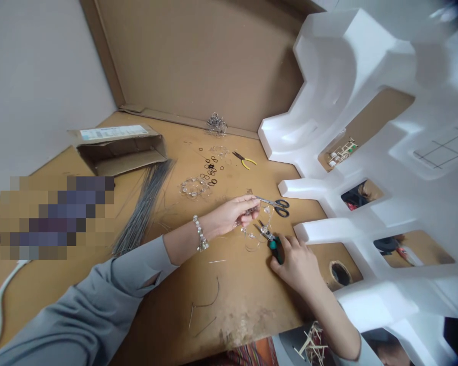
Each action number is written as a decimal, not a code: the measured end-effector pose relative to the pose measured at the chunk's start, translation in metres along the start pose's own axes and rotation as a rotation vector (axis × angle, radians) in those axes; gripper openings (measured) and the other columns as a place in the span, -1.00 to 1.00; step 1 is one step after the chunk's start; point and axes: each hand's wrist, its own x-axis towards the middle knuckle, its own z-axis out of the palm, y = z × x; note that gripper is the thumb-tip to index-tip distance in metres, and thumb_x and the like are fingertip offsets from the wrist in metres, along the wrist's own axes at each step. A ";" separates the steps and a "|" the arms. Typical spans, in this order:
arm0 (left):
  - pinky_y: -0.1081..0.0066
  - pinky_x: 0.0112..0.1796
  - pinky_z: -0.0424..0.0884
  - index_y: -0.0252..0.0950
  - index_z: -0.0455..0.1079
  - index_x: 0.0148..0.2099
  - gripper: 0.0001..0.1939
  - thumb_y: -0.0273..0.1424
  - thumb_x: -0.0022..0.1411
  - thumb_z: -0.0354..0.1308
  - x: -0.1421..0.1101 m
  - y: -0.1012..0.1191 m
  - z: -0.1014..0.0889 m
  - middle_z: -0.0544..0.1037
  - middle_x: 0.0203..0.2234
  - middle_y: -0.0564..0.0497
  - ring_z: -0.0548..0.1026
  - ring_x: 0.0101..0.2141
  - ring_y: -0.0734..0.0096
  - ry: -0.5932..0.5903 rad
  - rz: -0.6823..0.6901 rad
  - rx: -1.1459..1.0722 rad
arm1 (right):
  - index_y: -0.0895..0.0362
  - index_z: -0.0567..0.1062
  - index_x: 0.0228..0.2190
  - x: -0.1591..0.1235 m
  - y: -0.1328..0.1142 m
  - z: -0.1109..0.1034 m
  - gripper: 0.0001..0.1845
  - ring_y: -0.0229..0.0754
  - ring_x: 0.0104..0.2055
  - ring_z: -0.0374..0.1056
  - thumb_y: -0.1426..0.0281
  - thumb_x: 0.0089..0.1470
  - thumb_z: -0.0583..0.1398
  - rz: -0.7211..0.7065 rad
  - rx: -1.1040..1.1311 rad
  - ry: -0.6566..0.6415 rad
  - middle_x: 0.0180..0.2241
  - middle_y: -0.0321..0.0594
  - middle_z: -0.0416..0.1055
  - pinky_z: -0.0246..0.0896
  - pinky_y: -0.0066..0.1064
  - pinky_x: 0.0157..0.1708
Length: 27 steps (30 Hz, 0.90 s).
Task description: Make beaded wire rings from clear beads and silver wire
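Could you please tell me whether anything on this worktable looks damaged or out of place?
Yes, mildly: the tabletop has a stained, worn-looking patch at its near edge, unlike the plainer surface around it. Close by, bent wire pieces lie strewn, apart from the wire bundle beside the cardboard box.

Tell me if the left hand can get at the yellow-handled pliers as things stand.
Probably yes: the yellow-handled pliers lie beyond the left hand, and nothing seems to block the tabletop between them. The hand appears to be pinching beaded wire, though, so its grip would likely have to open first.
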 end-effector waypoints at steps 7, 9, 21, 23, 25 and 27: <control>0.64 -0.65 0.21 -0.32 0.18 -0.41 -0.79 -0.33 0.26 -0.01 -0.004 0.008 0.005 0.31 -0.55 0.13 0.20 -0.69 0.74 0.203 0.189 0.208 | 0.14 0.45 -0.22 -0.001 0.025 -0.023 -0.68 -0.18 -0.42 0.37 0.37 -0.08 0.08 0.229 0.380 0.037 -0.37 -0.21 0.46 0.20 -0.41 -0.42; 0.62 -0.64 0.24 -0.31 0.17 -0.41 -0.79 -0.33 0.26 -0.02 -0.003 0.007 0.005 0.32 -0.55 0.14 0.22 -0.69 0.72 0.271 0.242 0.286 | 0.15 0.41 -0.21 -0.006 0.030 -0.041 -0.68 -0.19 -0.37 0.37 0.36 -0.06 0.08 0.193 0.510 0.122 -0.35 -0.22 0.45 0.22 -0.41 -0.37; 0.62 -0.62 0.27 -0.30 0.19 -0.42 -0.74 -0.26 0.27 -0.06 -0.012 0.005 0.018 0.34 -0.58 0.15 0.30 -0.70 0.71 0.394 0.367 0.545 | 0.22 0.41 -0.17 0.012 -0.011 -0.081 -0.58 -0.12 -0.42 0.29 0.26 -0.07 0.12 -0.017 -0.275 0.374 -0.40 -0.14 0.40 0.07 -0.36 -0.46; 0.62 -0.62 0.27 -0.30 0.19 -0.42 -0.74 -0.27 0.27 -0.06 -0.012 0.005 0.018 0.34 -0.59 0.15 0.30 -0.70 0.71 0.400 0.372 0.548 | 0.21 0.42 -0.18 0.016 -0.012 -0.080 -0.59 -0.13 -0.42 0.27 0.24 -0.05 0.11 -0.021 -0.285 0.384 -0.41 -0.14 0.40 0.04 -0.36 -0.47; 0.62 -0.62 0.27 -0.30 0.19 -0.42 -0.74 -0.27 0.27 -0.06 -0.011 0.004 0.018 0.33 -0.60 0.16 0.30 -0.71 0.70 0.405 0.375 0.549 | 0.21 0.42 -0.18 0.017 -0.012 -0.079 -0.60 -0.13 -0.41 0.26 0.24 -0.05 0.11 -0.036 -0.288 0.381 -0.41 -0.14 0.39 0.03 -0.35 -0.46; 0.62 -0.62 0.27 -0.30 0.19 -0.41 -0.75 -0.27 0.27 -0.05 -0.010 0.003 0.017 0.34 -0.60 0.16 0.30 -0.71 0.71 0.407 0.380 0.551 | 0.20 0.41 -0.18 0.017 -0.013 -0.079 -0.60 -0.14 -0.40 0.25 0.24 -0.04 0.11 -0.043 -0.295 0.367 -0.41 -0.14 0.39 0.02 -0.35 -0.44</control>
